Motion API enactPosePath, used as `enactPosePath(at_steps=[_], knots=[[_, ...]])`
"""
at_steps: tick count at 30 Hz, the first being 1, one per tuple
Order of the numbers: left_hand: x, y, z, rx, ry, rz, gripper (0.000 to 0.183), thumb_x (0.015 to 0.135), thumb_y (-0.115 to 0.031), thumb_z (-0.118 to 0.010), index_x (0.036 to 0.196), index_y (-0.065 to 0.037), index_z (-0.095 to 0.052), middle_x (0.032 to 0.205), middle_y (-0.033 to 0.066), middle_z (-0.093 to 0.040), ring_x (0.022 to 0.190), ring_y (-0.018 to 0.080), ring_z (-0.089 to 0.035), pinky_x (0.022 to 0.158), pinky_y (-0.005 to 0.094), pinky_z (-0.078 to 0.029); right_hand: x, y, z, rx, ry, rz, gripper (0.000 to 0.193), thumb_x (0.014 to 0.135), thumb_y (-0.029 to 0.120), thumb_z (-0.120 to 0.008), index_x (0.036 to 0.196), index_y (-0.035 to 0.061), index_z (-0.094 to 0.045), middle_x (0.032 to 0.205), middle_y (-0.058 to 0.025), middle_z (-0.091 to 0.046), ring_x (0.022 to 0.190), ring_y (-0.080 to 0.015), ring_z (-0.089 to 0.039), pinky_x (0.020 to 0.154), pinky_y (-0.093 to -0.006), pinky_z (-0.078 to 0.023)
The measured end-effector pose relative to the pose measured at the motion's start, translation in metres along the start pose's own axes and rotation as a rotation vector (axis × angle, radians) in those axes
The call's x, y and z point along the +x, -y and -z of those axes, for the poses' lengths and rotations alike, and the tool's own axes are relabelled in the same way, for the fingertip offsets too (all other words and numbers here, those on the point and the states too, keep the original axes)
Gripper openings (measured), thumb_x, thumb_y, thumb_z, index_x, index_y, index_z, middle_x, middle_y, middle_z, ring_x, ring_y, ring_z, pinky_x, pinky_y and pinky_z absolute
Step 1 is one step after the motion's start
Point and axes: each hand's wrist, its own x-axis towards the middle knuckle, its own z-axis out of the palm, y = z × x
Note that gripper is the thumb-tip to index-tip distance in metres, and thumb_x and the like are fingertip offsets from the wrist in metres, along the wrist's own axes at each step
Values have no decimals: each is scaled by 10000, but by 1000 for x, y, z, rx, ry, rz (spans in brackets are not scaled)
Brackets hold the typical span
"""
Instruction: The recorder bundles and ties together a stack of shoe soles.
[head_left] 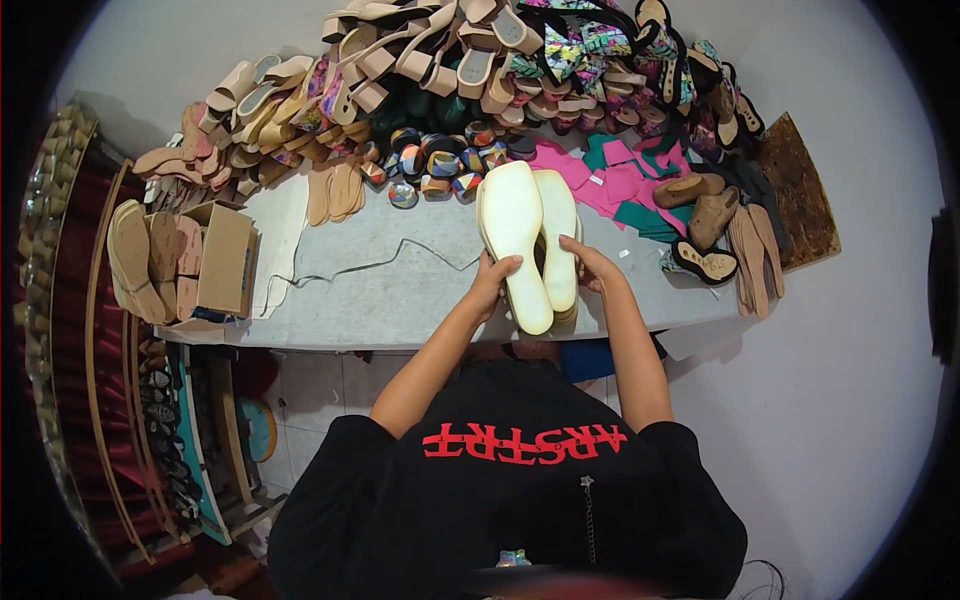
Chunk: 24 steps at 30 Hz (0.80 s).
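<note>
A stack of cream insoles (515, 235) was held by the left hand (487, 285), its thumb pressed over the top face; a second stack (562, 225) was gripped at its outer side by the right hand (592, 268). Both stacks were tilted side by side, toe ends away from the grip, over the near part of the grey table (365, 305) (whether they were partly rested on it could not be told). Layers had already been gathered, but no strap or heel was fitted to either top insole, so shoe assembly was judged still to be done there. Beyond the grip, heeled sandals (425, 60) were piled, seemingly finished; to its right, pink fabric pieces (622, 187) were left loose.
</note>
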Motion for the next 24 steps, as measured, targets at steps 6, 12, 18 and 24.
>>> enactPosePath(at_steps=[6,12,18,24], knots=[[-2,2,-2,-34,-15,-24,594,698,-308,-598,1145,1,-358,934,112,-509,819,191,-541,690,318,-471,10,-6,10,-50,15,15,605,666,390,-693,1057,-38,-519,919,-133,-603,827,-195,-591,682,-289,-488],[-1,-3,0,-17,-22,-21,565,692,-295,-607,1125,-13,-379,915,88,-511,755,146,-543,575,249,-455,11,-9,-4,-158,-175,103,555,684,348,-602,1074,-29,-483,867,-112,-597,716,-202,-591,679,-330,-489],[-7,-12,10,-162,103,69,725,687,-247,-629,1246,2,-240,1070,140,-473,949,203,-508,800,311,-446,16,-8,12,195,51,78,495,706,325,-593,1072,7,-495,917,-113,-578,769,-211,-575,693,-337,-488],[-43,-56,49,21,-124,-24,807,656,-226,-674,1252,27,-192,1098,171,-456,971,231,-506,808,325,-447,-11,19,-19,224,102,149,476,713,311,-596,1061,3,-489,846,-104,-580,714,-195,-584,648,-322,-505]])
